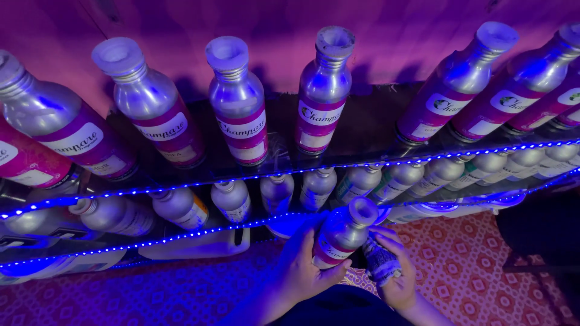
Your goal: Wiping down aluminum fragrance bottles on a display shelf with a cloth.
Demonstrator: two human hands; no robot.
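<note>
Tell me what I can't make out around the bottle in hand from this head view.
- Held bottle: its base, covered by the left hand.
- Cloth: its lower part, wrapped by the right hand.
- Lower shelf bottles: labels, too small and dim.
- Leftmost bottle: cut off by the frame's left edge.

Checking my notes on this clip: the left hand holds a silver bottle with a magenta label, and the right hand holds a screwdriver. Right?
Not quite. In the head view the right hand holds a bunched cloth, not a screwdriver. The left hand does hold the silver bottle with a magenta label.

Silver bottles (238,99) line two glass shelves (362,130) — blue light strips (181,186) edging them — above patterned flooring (477,253).
</note>
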